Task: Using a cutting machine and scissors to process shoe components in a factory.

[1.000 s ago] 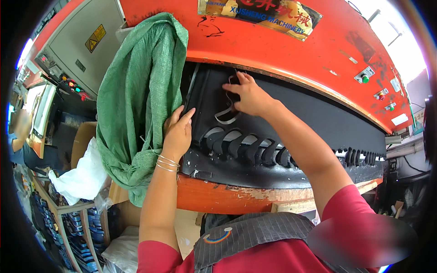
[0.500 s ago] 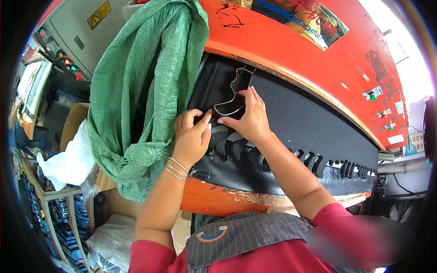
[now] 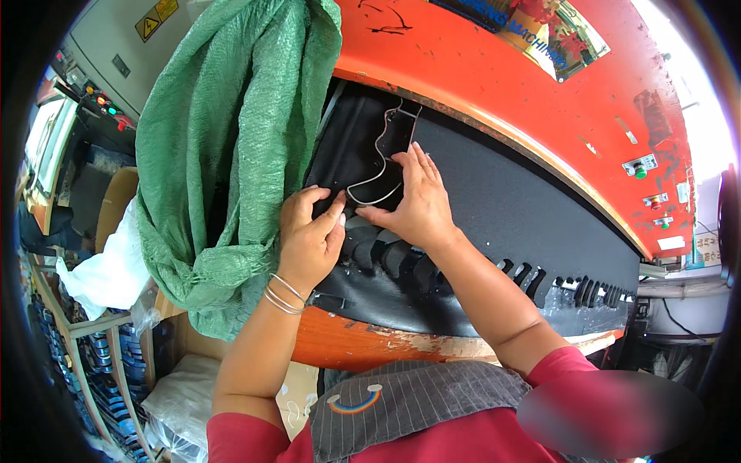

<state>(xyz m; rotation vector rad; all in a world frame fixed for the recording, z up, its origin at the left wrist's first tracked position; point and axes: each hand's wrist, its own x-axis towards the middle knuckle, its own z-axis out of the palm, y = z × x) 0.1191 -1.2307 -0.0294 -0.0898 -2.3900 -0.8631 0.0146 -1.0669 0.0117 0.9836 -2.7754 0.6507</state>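
A thin metal cutting die (image 3: 377, 204), bent into a wavy open outline, stands on a black sheet (image 3: 494, 208). Its far end lies close to the front edge of the orange machine. My right hand (image 3: 419, 204) grips the die, fingers along its right wall and thumb at its near rim. At the near left corner, my left hand (image 3: 309, 243) has its index fingertip against or very close to the die. The left thumb is apart from that finger, and the other fingers are bent. Contact under both hands is partly hidden.
A green woven sack (image 3: 255, 154) hangs just left of my left hand. Above the sheet is the orange machine housing (image 3: 463, 62), with push buttons (image 3: 640, 171) at right. Curved black pieces (image 3: 532, 284) line the sheet's near edge. A rack (image 3: 100, 326) stands at lower left.
The view has shifted slightly, so the sack, hands and die appear farther left. Both hands keep nearly the same placement around the die.
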